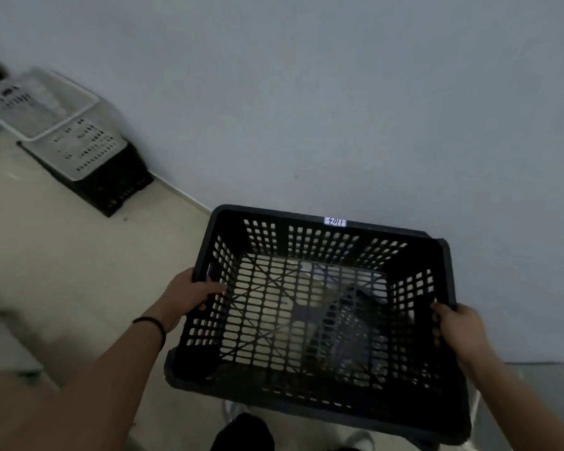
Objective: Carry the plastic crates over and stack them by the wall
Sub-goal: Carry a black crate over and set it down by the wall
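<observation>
Both hands carry the black crate (319,317) level above the floor (62,255), near the wall (306,92): left hand (189,294) and right hand (459,330) each have their grip clamped on opposite rims for balance. The blurred stack (79,141), seemingly white crate on black, waits left.

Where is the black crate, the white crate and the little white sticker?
black crate (326,408), head view, near rim
white crate (79,148), head view, side wall
white sticker (335,222), head view, its middle
</observation>
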